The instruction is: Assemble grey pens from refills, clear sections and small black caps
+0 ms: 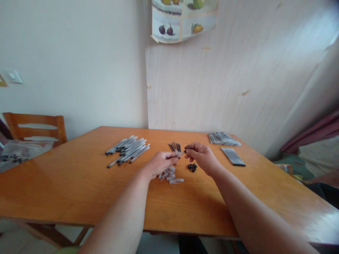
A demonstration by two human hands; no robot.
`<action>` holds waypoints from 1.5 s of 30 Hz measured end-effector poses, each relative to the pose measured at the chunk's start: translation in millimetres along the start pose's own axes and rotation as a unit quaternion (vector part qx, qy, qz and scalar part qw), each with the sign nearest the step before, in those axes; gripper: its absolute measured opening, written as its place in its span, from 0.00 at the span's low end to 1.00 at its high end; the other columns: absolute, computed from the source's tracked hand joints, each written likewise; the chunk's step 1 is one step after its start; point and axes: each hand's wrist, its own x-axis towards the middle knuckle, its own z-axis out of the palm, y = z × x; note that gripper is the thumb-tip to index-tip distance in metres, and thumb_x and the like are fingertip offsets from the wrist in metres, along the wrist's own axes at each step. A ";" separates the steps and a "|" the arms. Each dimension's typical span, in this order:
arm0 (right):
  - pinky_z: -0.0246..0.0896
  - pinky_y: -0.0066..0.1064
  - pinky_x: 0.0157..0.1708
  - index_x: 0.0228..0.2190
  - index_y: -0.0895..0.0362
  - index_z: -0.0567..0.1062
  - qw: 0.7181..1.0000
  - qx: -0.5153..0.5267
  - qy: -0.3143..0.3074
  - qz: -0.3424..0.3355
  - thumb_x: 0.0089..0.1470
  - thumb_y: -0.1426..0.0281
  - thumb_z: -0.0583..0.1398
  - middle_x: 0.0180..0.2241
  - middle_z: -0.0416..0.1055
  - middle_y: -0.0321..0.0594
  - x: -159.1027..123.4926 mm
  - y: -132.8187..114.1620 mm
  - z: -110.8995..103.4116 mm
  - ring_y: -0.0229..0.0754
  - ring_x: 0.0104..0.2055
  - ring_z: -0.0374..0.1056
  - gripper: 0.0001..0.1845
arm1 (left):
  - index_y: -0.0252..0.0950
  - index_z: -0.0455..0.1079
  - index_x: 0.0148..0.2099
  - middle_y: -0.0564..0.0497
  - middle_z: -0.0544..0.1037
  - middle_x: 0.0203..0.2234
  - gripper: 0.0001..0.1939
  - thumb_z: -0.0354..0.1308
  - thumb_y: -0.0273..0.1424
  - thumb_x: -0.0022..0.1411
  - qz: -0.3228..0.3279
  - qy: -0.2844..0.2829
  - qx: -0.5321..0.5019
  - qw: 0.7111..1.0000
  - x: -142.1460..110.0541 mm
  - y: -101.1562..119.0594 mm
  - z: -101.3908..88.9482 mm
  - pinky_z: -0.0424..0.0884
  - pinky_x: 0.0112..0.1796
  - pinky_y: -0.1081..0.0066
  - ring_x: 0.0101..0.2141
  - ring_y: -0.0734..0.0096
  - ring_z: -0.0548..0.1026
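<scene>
Over the middle of the table, my left hand [162,163] is closed on a translucent pen cap [180,154]. My right hand [200,157] pinches a small black plug [185,151] at the cap's right end; whether the two touch is too small to tell. Below my left hand lies a pile of translucent pen caps [171,177], partly covered by it. Several loose black plugs [192,167] are heaped under my right hand. Just behind both hands are thin dark pen refills [174,146], their near ends hidden by my fingers.
Grey pen barrels with black ends [132,149] lie in a loose pile at left. On the right are a neat row of pens [233,157] and a wrapped bundle of pens [224,138]. A wooden chair [60,128] stands beyond the table's [66,187] left edge, with a plastic bag [23,148].
</scene>
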 end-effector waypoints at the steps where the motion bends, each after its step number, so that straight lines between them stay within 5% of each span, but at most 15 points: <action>1: 0.59 0.28 0.24 0.35 0.58 0.74 1.000 -0.006 0.000 -0.002 0.50 0.64 0.61 0.26 0.74 0.39 0.4 1.1 -0.2 0.35 0.23 0.66 0.11 | 0.32 0.76 0.45 0.51 0.74 0.26 0.23 0.64 0.44 0.54 -0.002 0.000 0.002 1.000 0.1 -0.2 -0.2 0.64 0.24 0.75 0.23 0.77 0.69; 16: 0.58 0.27 0.23 0.33 0.58 0.75 0.997 0.060 -0.045 0.011 0.48 0.64 0.64 0.26 0.74 0.38 0.6 1.3 -2.8 0.35 0.26 0.66 0.11 | 0.31 0.75 0.46 0.52 0.72 0.23 0.24 0.65 0.44 0.53 -0.016 0.004 -0.005 1.000 -2.9 4.9 2.3 0.63 0.23 0.76 0.22 0.78 0.68; 45: 0.61 0.26 0.23 0.29 0.57 0.71 0.999 -0.027 -0.046 0.013 0.51 0.61 0.62 0.24 0.73 0.38 -5.9 -13.2 -4.0 0.34 0.24 0.67 0.12 | 0.32 0.77 0.43 0.50 0.75 0.27 0.19 0.63 0.41 0.56 0.020 0.016 0.030 0.999 -2.1 2.5 4.4 0.63 0.25 0.76 0.23 0.77 0.70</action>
